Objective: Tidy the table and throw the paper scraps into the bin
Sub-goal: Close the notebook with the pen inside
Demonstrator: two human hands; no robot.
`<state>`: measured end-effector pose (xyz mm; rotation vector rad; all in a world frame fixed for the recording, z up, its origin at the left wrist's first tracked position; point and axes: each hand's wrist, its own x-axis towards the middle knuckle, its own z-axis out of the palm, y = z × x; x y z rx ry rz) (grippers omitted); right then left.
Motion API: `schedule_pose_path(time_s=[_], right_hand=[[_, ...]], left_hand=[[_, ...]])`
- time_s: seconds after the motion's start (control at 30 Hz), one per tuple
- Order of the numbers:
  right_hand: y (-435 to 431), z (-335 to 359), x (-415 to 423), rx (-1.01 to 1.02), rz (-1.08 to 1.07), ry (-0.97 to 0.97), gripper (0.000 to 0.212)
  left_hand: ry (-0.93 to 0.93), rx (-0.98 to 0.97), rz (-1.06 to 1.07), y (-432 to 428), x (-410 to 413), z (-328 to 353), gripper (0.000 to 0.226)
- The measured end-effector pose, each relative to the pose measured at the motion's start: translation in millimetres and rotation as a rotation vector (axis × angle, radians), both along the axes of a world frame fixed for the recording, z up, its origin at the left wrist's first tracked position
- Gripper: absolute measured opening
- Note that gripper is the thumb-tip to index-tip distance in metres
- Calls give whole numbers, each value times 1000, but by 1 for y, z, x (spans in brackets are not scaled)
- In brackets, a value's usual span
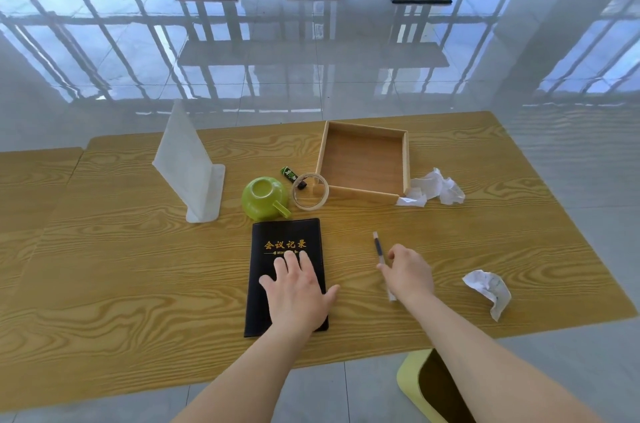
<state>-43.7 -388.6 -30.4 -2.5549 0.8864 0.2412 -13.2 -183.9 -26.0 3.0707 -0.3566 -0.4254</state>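
Note:
My left hand [298, 291] lies flat, fingers spread, on a black notebook [287, 239] with gold lettering near the table's front. My right hand [408, 273] has its fingers closed around a pen [376, 246] that points away from me. One crumpled paper scrap [486, 289] lies to the right of that hand. Another crumpled scrap [434, 188] rests against the right corner of an open wooden tray [363, 194]. A yellow-green bin [414, 384] stands on the floor under the table's front edge, partly hidden by my right forearm.
A green cup [265, 197] lies upside down beside a roll of clear tape [310, 192]. A small green-and-black lighter-like item [290, 175] lies behind the tape. A white folded stand [188, 163] rises at the left. The wooden table [138, 284] ends close on the right.

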Motion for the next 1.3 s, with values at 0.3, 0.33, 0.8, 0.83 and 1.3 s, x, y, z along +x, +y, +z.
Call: schedule_pose_path(time_s=[0.3, 0.33, 0.8, 0.83, 1.3], right_hand=[[-5, -6, -6, 45, 37, 0, 8], [-5, -4, -8, 69, 26, -17, 9], [68, 32, -1, 436, 60, -167, 19], [75, 34, 1, 466, 61, -168, 19], [176, 24, 45, 614, 60, -53, 19]], left_hand=[[61, 3, 49, -14, -2, 3, 67], [85, -18, 46, -13, -1, 6, 63], [60, -700, 146, 79, 19, 81, 27], [60, -740, 177, 89, 20, 84, 33], [81, -936, 367, 164, 11, 82, 53]])
